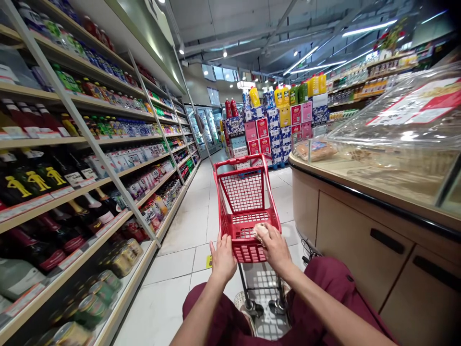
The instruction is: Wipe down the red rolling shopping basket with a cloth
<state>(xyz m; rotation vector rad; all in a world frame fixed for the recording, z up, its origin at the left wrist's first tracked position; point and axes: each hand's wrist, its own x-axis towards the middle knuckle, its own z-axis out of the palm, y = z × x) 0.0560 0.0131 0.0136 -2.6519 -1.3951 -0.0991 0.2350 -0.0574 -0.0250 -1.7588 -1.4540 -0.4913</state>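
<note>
A small red plastic shopping cart (248, 192) with a grid basket stands right in front of me, between my knees. My left hand (222, 257) rests against the near left corner of its basket, fingers stretched and spread. In my right hand (274, 247) is a crumpled off-white cloth (260, 232), pressed on the near right part of the basket rim. The basket's inside shows only its red grid. Below it, the dark metal frame and casters stand on the tiles near my shoes.
Shelves of bottles and cans (118, 163) run along the left. On the right stands a curved wooden counter (353, 235) with clear plastic covers (392, 129) and a bread pack (317, 150). Stacked drink cartons (264, 139) rise ahead, beyond the white tile floor (196, 211). Cables (308, 250) lie by the counter.
</note>
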